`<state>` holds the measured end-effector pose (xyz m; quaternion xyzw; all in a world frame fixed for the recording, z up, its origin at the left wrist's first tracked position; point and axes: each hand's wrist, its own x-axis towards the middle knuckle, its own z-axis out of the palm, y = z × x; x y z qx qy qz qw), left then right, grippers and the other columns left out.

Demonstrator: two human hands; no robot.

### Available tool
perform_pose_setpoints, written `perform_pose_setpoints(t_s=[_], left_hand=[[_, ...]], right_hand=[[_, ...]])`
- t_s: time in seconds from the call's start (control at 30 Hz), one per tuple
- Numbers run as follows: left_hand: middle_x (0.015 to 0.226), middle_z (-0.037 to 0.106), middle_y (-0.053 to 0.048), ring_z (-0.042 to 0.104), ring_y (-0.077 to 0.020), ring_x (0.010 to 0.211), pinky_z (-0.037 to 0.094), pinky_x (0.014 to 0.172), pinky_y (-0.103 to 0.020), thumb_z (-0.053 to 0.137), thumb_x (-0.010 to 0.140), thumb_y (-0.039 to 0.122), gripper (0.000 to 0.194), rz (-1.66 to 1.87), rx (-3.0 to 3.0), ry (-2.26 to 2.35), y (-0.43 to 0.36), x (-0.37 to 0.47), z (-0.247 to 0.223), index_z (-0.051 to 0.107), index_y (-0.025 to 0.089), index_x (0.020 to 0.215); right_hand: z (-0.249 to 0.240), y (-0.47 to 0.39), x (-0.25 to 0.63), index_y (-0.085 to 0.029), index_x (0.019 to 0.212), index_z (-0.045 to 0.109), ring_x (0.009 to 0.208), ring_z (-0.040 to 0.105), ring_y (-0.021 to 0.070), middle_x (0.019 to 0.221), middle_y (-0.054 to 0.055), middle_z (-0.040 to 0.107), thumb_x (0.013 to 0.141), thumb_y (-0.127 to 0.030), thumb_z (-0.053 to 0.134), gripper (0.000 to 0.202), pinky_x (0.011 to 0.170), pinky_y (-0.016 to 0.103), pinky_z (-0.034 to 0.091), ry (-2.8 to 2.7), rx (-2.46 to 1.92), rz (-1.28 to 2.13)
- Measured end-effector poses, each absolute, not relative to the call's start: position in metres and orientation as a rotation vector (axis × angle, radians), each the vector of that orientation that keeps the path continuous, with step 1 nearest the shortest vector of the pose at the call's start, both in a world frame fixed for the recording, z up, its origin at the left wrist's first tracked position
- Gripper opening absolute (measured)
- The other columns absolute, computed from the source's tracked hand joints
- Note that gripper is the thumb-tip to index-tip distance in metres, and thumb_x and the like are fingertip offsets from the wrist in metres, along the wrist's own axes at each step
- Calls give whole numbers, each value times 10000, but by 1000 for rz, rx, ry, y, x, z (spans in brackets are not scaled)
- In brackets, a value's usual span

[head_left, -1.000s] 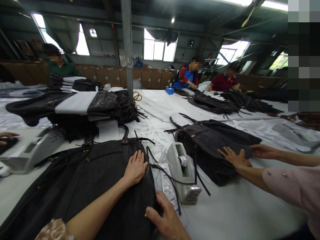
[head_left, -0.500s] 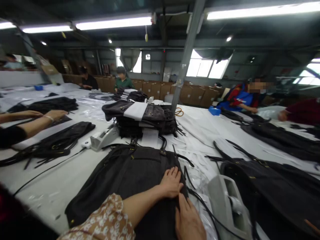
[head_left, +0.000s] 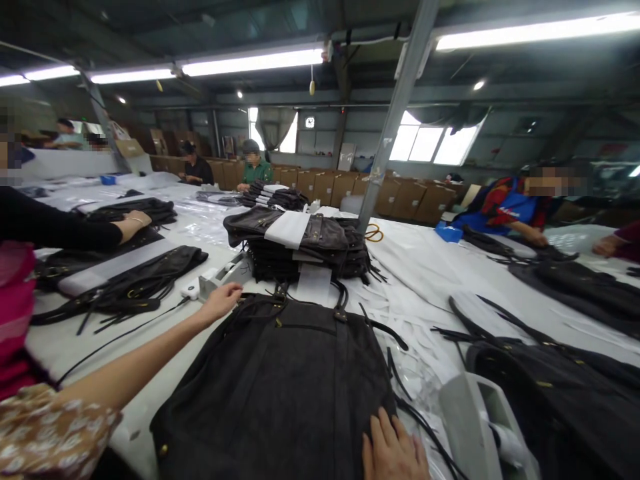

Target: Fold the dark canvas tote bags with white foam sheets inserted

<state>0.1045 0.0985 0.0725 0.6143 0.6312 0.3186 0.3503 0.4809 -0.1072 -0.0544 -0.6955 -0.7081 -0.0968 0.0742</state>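
Note:
A black handbag (head_left: 280,393) lies flat on the table before me, its handles pointing away. My left hand (head_left: 223,303) is at the bag's upper left corner, beside a grey-white tape dispenser (head_left: 207,283). Its fingers are drawn together, and whatever may be between them is too small to make out. On the lower right edge of the bag rests my right hand (head_left: 395,450), fingers stretched out and pressing the fabric. A second tape dispenser (head_left: 475,427) stands just right of that hand.
Beyond the bag is a stack of folded black bags (head_left: 305,247) with white paper bands. More black bags (head_left: 560,380) lie to the right. A co-worker's arm (head_left: 75,220) reaches over bags at left. A metal post (head_left: 395,120) rises behind the stack.
My left hand has left the bag's right side and moved to its upper left corner by the dispenser. My right hand stays on the right edge. The view has shifted slightly left.

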Motion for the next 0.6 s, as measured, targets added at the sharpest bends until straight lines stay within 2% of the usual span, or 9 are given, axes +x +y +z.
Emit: perform_pose_setpoints(t_s=[0.1,0.17,0.2,0.27,0.37,0.47,0.53,0.6], left_hand=[[777,697,-96,672,-269,817,543,740,-409,508,797,475,379,733,1300,1627,70,70,59,614,133,923],[830,719,-126,686,-280,849,561,736,-394,553,757,464,357,669,1139,1540,55,68,46,647,135,857],[878,726,-138,685,-281,896,566,762,-380,564,746,459,350,646,1070,1484,50,71,40,663,137,841],[957,727,-146,667,-274,990,560,836,-349,569,747,451,350,611,957,1360,49,79,34,686,135,838],[975,728,-144,643,-267,1055,533,912,-343,566,773,425,354,558,868,1174,58,86,35,697,110,867],[901,733,-140,656,-285,1011,544,883,-382,493,827,483,441,538,866,1066,67,87,37,689,88,841],[809,730,-131,678,-301,923,565,807,-402,465,838,541,499,563,903,1071,71,88,35,678,92,785],[717,717,-110,690,-306,827,577,724,-402,514,818,540,468,638,974,1140,73,90,29,668,104,744]], right_hand=[[-33,-99,466,-190,1080,677,1191,520,400,1228,176,618,795,-221,449,366,964,724,266,-2107,-2061,-267],[-9,-86,443,-199,1074,678,1224,493,393,1223,164,625,790,-228,458,360,996,729,219,-2064,-1997,-102],[4,-78,427,-204,1091,670,1215,508,373,1221,151,629,801,-249,461,361,1014,690,255,-2025,-1949,50],[27,-57,391,-201,1134,648,1101,601,311,1166,131,661,828,-308,471,369,987,545,405,-1892,-1819,451],[46,-19,334,-163,1040,668,798,685,227,938,114,710,815,-386,534,344,762,362,539,-1593,-1586,1041],[50,21,287,-137,875,658,607,651,178,734,80,669,807,-498,544,386,553,285,524,-1301,-1472,1352],[49,43,264,-138,852,632,552,620,146,694,59,642,815,-570,511,450,494,252,506,-1212,-1445,1396],[46,59,248,-148,846,614,537,597,124,699,47,633,802,-604,518,469,480,237,503,-1180,-1434,1378]])
